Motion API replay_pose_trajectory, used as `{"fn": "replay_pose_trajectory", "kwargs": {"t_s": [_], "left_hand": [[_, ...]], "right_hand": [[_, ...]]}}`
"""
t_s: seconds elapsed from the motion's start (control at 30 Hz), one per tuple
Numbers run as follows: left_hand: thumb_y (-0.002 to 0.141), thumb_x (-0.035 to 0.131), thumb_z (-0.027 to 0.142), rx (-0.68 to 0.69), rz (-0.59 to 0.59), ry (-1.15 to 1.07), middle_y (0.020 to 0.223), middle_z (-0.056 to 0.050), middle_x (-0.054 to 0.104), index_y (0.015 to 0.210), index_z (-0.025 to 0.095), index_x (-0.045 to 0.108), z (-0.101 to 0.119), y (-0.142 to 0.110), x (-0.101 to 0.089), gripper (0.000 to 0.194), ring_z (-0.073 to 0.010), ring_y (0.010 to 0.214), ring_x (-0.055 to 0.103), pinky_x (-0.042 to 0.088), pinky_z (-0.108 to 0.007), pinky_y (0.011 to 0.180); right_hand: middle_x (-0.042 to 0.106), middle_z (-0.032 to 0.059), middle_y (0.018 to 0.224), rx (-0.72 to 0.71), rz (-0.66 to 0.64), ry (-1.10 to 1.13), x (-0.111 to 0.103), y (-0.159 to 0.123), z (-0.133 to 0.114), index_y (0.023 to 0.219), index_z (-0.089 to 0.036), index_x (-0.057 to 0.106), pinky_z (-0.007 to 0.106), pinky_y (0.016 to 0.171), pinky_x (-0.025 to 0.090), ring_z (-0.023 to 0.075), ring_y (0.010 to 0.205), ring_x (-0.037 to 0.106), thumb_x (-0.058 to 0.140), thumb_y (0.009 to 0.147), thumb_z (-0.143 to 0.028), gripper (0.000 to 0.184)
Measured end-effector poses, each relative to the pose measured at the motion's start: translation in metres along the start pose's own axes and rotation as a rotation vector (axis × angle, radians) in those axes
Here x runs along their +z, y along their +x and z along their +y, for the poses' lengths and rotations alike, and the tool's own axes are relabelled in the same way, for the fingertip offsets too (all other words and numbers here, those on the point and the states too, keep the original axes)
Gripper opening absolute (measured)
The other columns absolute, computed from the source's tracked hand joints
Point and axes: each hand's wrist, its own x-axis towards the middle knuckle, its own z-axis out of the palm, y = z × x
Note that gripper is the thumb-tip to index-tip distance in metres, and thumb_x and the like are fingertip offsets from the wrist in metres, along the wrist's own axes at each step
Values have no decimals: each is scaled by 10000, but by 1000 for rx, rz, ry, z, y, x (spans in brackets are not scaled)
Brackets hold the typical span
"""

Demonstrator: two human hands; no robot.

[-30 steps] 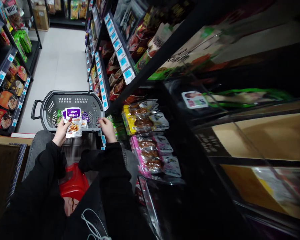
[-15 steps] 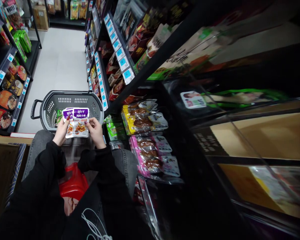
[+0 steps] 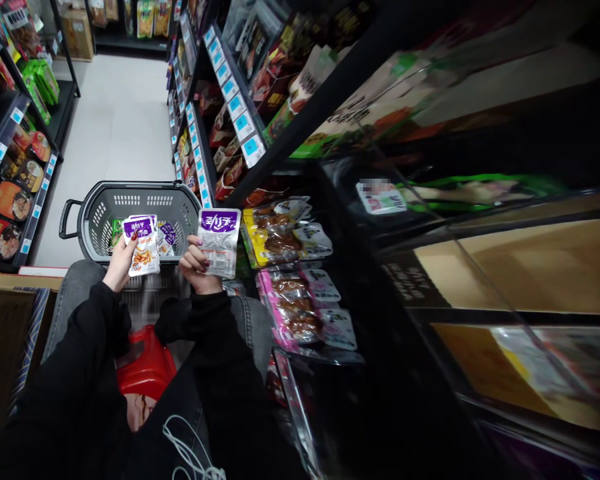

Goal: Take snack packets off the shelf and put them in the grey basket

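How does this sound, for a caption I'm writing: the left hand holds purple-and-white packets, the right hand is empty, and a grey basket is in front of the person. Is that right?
Not quite: the right hand isn't empty. The head view shows it holding up a white packet with a purple top. The left hand does hold purple-and-white packets, and the grey basket is in front.

A shop: price labels along shelves

The right packet and left packet both appear to read "劲仔" in white.
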Motion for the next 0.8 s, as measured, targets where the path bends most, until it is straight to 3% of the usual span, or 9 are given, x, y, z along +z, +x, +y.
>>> {"fn": "replay_pose_trajectory", "kwargs": {"t_s": [0.13, 0.2, 0.3, 0.37, 0.43, 0.5, 0.6, 0.73, 0.8], "left_hand": [[614, 807, 423, 4, -7, 9, 848, -48, 716, 976, 206, 529, -1, 0, -1, 505, -266, 895, 692, 546, -421, 852], [633, 795, 419, 6, -9, 10, 868, -52, 713, 980, 208, 520, -1, 1, -2, 491, -273, 937, 682, 539, -429, 866], [672, 765, 414, 14, -12, 28, 911, -58, 708, 989, 208, 508, 0, 1, -3, 457, -272, 987, 667, 529, -433, 886], [688, 750, 412, 23, -10, 45, 929, -62, 706, 993, 204, 508, 1, 1, -4, 441, -268, 995, 664, 527, -432, 888], [689, 750, 412, 29, -7, 46, 930, -62, 708, 984, 199, 515, 1, 1, -3, 433, -265, 979, 669, 530, -431, 882], [671, 765, 409, 28, 1, 33, 920, -56, 711, 973, 198, 523, 2, 0, -2, 440, -261, 948, 678, 533, -427, 872], [655, 781, 401, 13, 20, 17, 914, -49, 715, 968, 200, 525, 3, -1, 1, 452, -250, 906, 689, 538, -415, 860], [663, 776, 393, 2, 24, 11, 911, -50, 715, 1020, 206, 524, 3, -1, 0, 476, -246, 895, 691, 541, -406, 851], [667, 772, 394, -1, 17, 14, 881, -48, 714, 1016, 206, 527, 4, -1, -2, 466, -250, 906, 689, 540, -405, 850]], "right_hand": [[179, -118, 446, -88, 65, -228, -2, 4, -4, 741, -226, 436, 204, 426, 226, 76, 361, 89, 417, 893, -254, 156], [285, -102, 469, -216, 201, -520, -6, 6, -11, 749, -229, 448, 224, 465, 282, 85, 375, 221, 442, 881, -316, 159], [507, -33, 608, -390, 489, -1159, -17, 6, -29, 758, -217, 475, 258, 595, 369, 125, 552, 470, 484, 856, -351, 166], [598, 27, 746, -304, 600, -1563, -27, 3, -41, 767, -205, 500, 282, 694, 381, 163, 718, 548, 464, 868, -334, 167], [624, 73, 791, -134, 640, -1768, -38, 1, -48, 739, -192, 512, 306, 745, 372, 196, 797, 568, 463, 867, -285, 165], [622, 106, 751, -19, 675, -1803, -49, 4, -48, 676, -181, 505, 325, 755, 369, 223, 809, 576, 497, 832, -213, 160], [619, 140, 744, 23, 741, -1792, -60, 18, -37, 684, -162, 516, 347, 769, 372, 248, 838, 579, 494, 825, -170, 143], [598, 234, 1004, -95, 831, -1738, -67, 42, -28, 933, -108, 508, 406, 839, 354, 278, 979, 536, 397, 899, -239, 175], [569, 259, 1064, -174, 813, -1690, -68, 49, -29, 976, -95, 476, 416, 854, 355, 268, 996, 520, 357, 899, -225, 193]]}}
